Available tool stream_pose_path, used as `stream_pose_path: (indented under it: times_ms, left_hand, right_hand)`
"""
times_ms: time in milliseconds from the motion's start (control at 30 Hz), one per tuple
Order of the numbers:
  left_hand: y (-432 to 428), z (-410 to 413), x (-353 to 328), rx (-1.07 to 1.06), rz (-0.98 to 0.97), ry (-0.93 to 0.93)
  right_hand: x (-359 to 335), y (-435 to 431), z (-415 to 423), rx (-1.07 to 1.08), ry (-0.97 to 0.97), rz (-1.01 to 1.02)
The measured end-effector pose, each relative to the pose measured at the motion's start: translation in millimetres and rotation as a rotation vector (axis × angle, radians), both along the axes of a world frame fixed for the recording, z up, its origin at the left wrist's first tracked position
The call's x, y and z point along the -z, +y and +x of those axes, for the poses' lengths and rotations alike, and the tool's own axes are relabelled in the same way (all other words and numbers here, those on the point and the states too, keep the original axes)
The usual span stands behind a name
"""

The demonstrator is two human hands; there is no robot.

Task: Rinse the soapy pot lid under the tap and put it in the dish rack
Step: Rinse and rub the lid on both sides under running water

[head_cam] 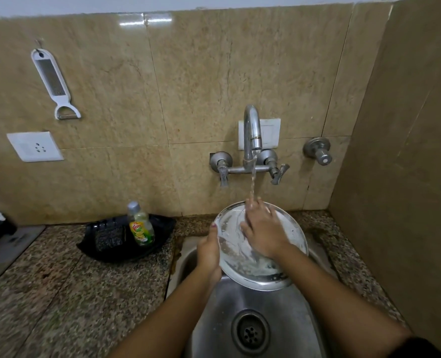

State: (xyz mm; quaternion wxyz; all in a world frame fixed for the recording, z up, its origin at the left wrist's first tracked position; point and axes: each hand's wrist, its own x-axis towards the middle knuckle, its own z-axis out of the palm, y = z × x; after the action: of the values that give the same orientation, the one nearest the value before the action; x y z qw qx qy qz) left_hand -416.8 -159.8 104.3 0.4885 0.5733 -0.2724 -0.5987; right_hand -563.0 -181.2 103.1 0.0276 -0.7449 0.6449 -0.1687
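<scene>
Beige marbled tiles (pixel 201 81) with faint veining back your work area, glossy enough to catch a light at the top; speckled granite forms the bench (pixel 67 293), and the steel sink (pixel 260 301) with its round perforated drain (pixel 250 332) is set into it. On the wall hang a white plastic grater-peeler (pixel 52 81) from a hook and a white socket plate (pixel 34 146); a chrome tap (pixel 252 135) with two lever handles runs a thin stream of water (pixel 253 182), and a separate round valve (pixel 319 150) sits to its right. On the bench to the left a black ribbed plastic tray (pixel 126 239) carries a clear bottle of yellow-green dish liquid (pixel 139 224) with a grey cap; its red and yellow label seems to read "Vim", though the letters are small.

You hold the pot lid (pixel 263 257), a round shallow steel disc streaked with white suds, tilted over the sink under the stream. Your left hand (pixel 210 253) has its grip clamped on the lid's left rim, thumb over the edge; your right hand (pixel 263 231) lies flat on the lid's face, fingers spread apart and holding nothing, the water landing at its fingertips.
</scene>
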Motion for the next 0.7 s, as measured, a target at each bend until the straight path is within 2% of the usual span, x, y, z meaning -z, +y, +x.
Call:
stream_pose_path:
  times_ms: [100, 200, 267, 367, 433, 533, 600, 700]
  left_hand:
    - [0.0, 2.0, -3.3, 0.004, -0.025, 0.014]
    - [-3.4, 12.4, -2.2, -0.03, -0.055, 0.036]
    - [-8.9, 20.8, 1.0, -0.064, -0.063, 0.079]
    - [-8.1, 25.7, 7.1, 0.003, -0.09, 0.076]
    - [-3.8, 23.4, 7.4, 0.079, -0.102, 0.079]
    - [0.5, 15.8, 2.8, 0.157, -0.11, 0.073]
    - [0.4, 12.1, 0.4, 0.202, -0.131, 0.049]
    - [-2.5, 10.5, -0.5, 0.277, -0.196, -0.002]
  right_hand:
    - [-1.4, 20.2, 27.5, -0.335, 0.064, 0.041]
    - [7.5, 49.7, 7.5, -0.52, 0.117, 0.118]
    - [14.3, 54.6, -19.6, -0.511, 0.198, 0.113]
    - [18.0, 42.1, -51.4, -0.254, 0.246, 0.071]
    - [18.1, 24.4, -51.9, -0.061, 0.199, 0.003]
    - [13.0, -1.4, -21.5, 0.057, 0.019, -0.084]
    - [-0.1, -12.5, 4.1, -0.025, -0.043, -0.197]
    - [-27.5, -19.0, 22.5, -0.345, 0.064, -0.314]
